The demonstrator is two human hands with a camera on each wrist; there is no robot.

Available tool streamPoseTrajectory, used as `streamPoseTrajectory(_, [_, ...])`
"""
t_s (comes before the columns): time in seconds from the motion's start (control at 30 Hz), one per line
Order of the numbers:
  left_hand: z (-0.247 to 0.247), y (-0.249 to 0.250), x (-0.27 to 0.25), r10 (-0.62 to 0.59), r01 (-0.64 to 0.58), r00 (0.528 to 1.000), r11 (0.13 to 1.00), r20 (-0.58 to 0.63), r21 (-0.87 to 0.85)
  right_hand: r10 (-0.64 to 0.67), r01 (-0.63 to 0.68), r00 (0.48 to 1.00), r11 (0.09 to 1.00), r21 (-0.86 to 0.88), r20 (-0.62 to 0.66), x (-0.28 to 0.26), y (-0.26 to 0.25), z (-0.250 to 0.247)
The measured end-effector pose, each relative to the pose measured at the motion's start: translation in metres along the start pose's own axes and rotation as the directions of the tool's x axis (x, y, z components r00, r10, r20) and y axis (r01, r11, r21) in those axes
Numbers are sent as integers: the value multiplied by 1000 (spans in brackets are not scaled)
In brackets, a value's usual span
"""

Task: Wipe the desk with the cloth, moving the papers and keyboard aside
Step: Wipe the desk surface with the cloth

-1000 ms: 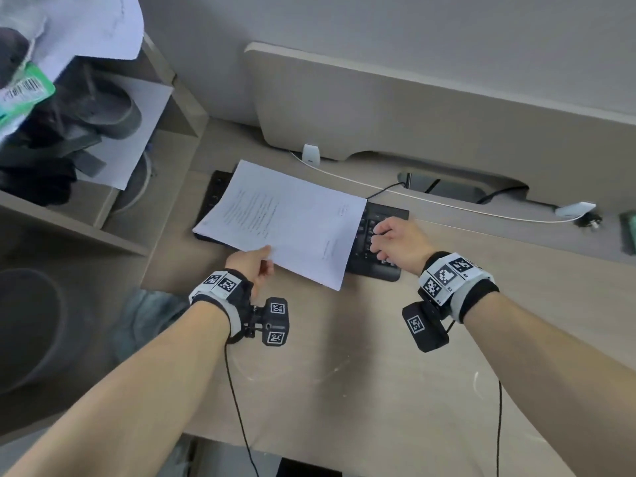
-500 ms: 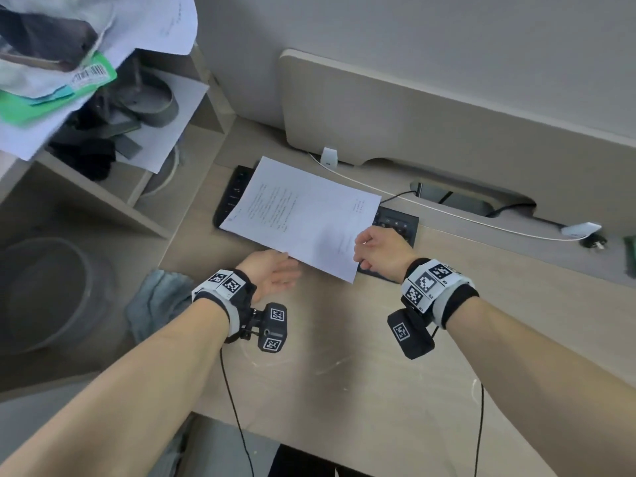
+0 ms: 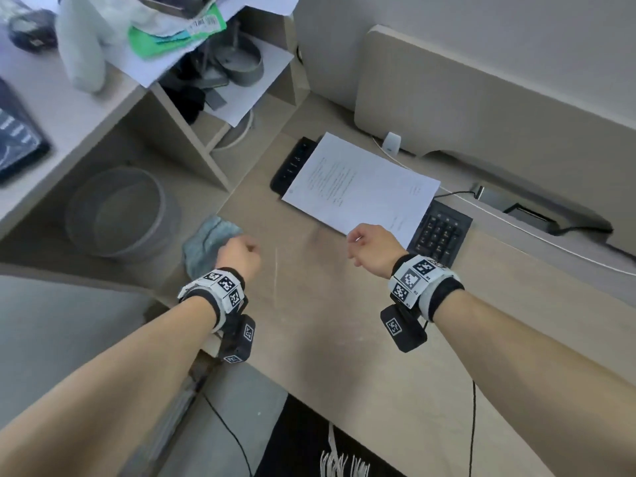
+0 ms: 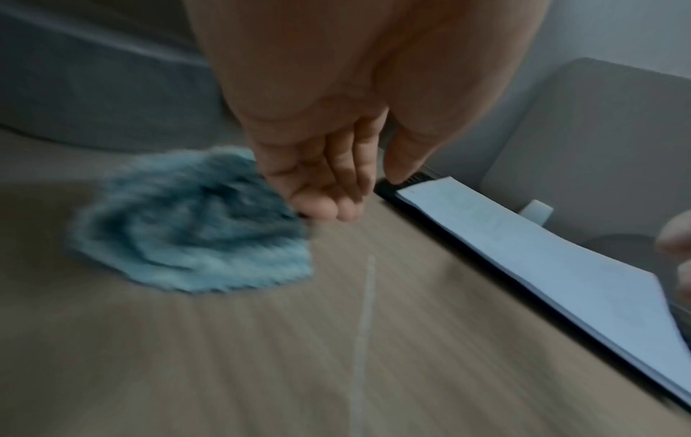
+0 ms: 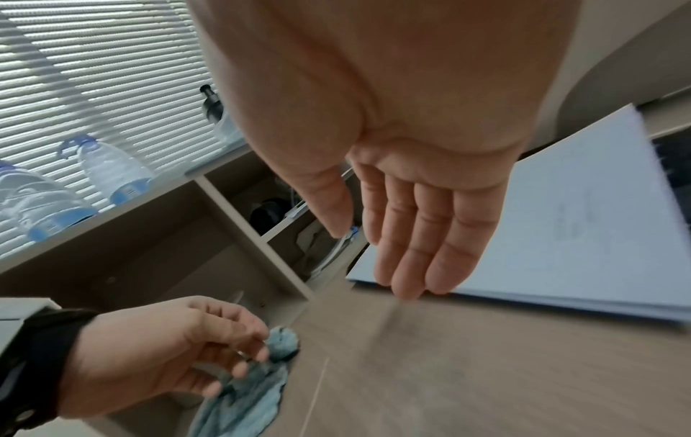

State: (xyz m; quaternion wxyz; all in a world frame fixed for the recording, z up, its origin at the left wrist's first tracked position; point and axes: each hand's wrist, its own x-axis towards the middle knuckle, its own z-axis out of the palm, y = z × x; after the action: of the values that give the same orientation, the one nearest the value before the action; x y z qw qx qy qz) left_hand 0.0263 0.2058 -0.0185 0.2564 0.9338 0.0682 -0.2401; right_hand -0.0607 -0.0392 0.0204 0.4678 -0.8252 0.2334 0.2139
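Head view: we see the left hand (image 3: 237,256) over the cloth (image 3: 206,241) at left-centre; left-wrist view: fingers (image 4: 329,189) relaxed, gripping nothing; right-wrist view: right hand (image 5: 422,224) open beside the papers (image 5: 583,224) (a careless sweep might scatter them).

From my head view, the white sheet of printed paper (image 3: 361,187) hides most of the black keyboard (image 3: 440,235), and its print is too small to read. My left hand (image 3: 237,258) covers part of the crumpled blue-grey cloth (image 3: 206,239); whether my fingertips (image 4: 336,211) touch it is lost in blur.
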Motion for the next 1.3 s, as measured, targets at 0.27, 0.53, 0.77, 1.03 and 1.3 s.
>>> streamPoseTrajectory(0.27, [-40, -72, 15, -49, 50, 996, 999, -77, 10, -89, 114, 986, 976, -186, 138, 29, -50, 70])
streamPoseTrajectory(0.53, [-33, -90, 41, 17, 34, 985, 956, 171, -291, -199, 321, 935, 830, -457, 295, 63, -76, 127])
streamPoseTrajectory(0.77, [-20, -78, 35, 83, 154, 911, 840, 405, -520, -237, 398, 917, 571, -718, 320, 72, -55, 166])
streamPoseTrajectory(1.03, [-62, -161, 40, 70, -83, 993, 985, 90, 149, -163, 264, 964, 477, -838, 211, 82, -46, 150])
streamPoseTrajectory(1.3, [-55, -192, 19, 65, -71, 997, 972, 34, 225, -211, 348, 936, 422, -837, 283, 94, -65, 196])
